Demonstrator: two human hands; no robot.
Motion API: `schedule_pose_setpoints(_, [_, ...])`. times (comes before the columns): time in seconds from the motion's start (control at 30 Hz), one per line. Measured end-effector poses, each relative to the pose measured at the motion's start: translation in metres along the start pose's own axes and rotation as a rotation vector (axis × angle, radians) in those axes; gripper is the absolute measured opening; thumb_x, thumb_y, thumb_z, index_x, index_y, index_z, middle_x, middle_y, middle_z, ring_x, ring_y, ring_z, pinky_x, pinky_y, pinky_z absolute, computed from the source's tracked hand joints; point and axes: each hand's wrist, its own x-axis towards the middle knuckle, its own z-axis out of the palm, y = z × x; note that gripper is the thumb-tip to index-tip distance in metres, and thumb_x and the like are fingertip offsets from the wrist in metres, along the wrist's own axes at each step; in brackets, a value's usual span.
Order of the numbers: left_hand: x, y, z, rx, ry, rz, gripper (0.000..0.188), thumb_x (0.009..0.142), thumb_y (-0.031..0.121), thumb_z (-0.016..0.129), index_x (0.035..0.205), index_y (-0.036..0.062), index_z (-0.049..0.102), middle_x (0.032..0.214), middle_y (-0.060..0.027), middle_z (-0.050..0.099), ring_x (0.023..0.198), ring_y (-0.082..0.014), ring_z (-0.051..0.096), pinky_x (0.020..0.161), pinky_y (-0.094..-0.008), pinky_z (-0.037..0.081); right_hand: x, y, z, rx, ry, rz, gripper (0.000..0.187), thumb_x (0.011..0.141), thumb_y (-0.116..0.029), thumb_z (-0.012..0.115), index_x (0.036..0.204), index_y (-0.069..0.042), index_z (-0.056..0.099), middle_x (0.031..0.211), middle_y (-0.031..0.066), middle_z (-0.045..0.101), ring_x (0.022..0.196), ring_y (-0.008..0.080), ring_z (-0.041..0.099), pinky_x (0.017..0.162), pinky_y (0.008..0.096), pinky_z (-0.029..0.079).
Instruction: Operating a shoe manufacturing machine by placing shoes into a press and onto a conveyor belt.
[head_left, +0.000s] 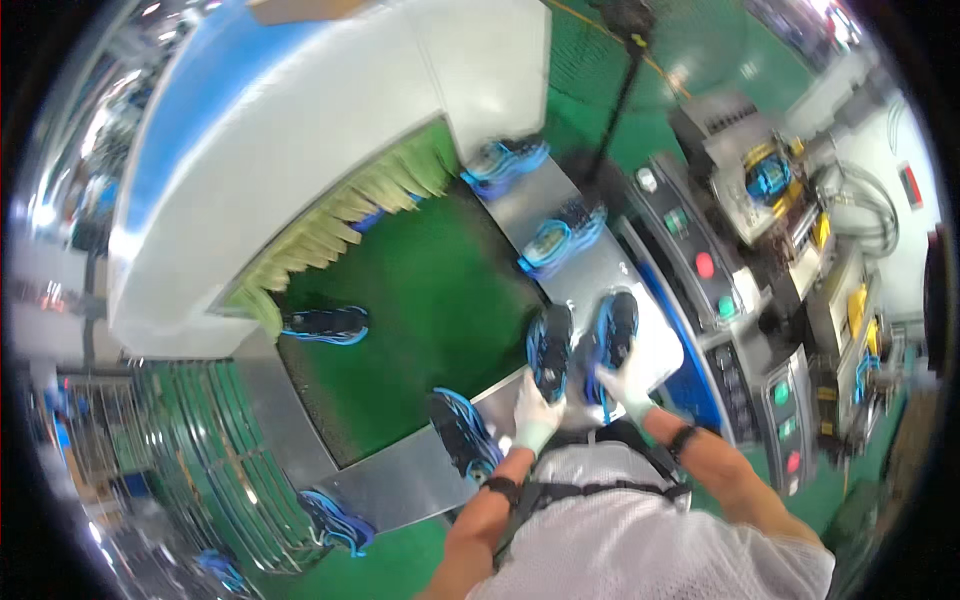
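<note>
Two black-and-blue shoes stand side by side just in front of me at the corner of the metal ledge. My left hand [538,410], in a white glove, is closed around the near end of the left shoe [550,350]. My right hand [627,388], also gloved in white, grips the near end and side of the right shoe [618,325]. The fingers of both hands are partly hidden by the shoes. Left of my left hand, a black shoe [462,432] with blue edges lies across the ledge.
A green conveyor belt [420,300] carries another shoe [325,325] near the strip curtain [350,205]. Blue shoes [562,238] line the metal ledge [390,500]. On the right are control panels [690,245] with coloured buttons and a machine [745,150] holding a blue shoe. A wire rack [215,450] stands left.
</note>
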Motion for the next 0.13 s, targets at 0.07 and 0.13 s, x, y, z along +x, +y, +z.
schedule_pose_setpoints(0.07, [0.008, -0.039, 0.009, -0.041, 0.020, 0.024, 0.093, 0.077, 0.032, 0.079, 0.153, 0.0051, 0.032, 0.138, -0.0298, 0.055, 0.123, -0.0463, 0.057, 0.103, -0.0518, 0.047, 0.007, -0.058, -0.003, -0.203, -0.038, 0.258, 0.101, 0.076, -0.038, 0.084, 0.154, 0.000, 0.031, 0.135, 0.0228, 0.056, 0.130, 0.0394, 0.051, 0.114, 0.0480, 0.037])
schedule_pose_setpoints(0.13, [0.013, -0.009, -0.008, -0.044, -0.163, -0.118, 0.094, 0.079, 0.034, 0.080, 0.154, 0.0059, 0.032, 0.140, -0.0299, 0.054, 0.125, -0.0439, 0.058, 0.107, -0.0481, 0.046, 0.002, -0.049, -0.006, -0.165, 0.020, 0.275, 0.103, 0.079, -0.038, 0.081, 0.157, -0.004, 0.023, 0.147, 0.0223, 0.045, 0.132, 0.0405, 0.049, 0.114, 0.0453, 0.038])
